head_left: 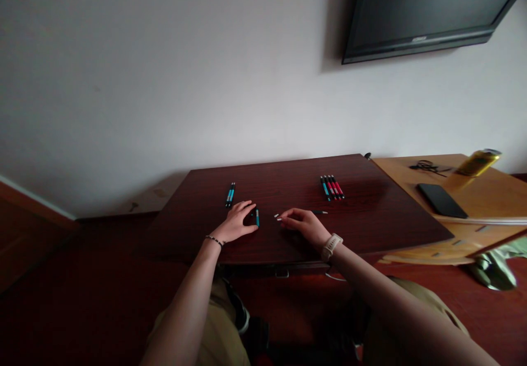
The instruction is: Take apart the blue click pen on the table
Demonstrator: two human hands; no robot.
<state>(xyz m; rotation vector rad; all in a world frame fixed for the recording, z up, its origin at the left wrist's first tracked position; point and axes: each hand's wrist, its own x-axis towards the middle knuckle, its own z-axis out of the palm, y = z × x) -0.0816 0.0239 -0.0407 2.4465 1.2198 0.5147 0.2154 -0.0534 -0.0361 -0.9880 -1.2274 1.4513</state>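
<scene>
Fingers of our left hand [236, 224] are spread beside a teal pen barrel [257, 219] lying on the tabletop [272, 182], thumb by its near end; we cannot tell whether they touch. Our right hand [307, 226] pinches a small white piece [279, 219], near a black pen part [319, 212]. Beyond, we see blue pens [230, 195] to the left and a row of blue and red pens [332, 187] to the right.

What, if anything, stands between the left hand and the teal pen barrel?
Nothing visible: the teal pen barrel is close beside the left hand; whether they touch is unclear.
</scene>
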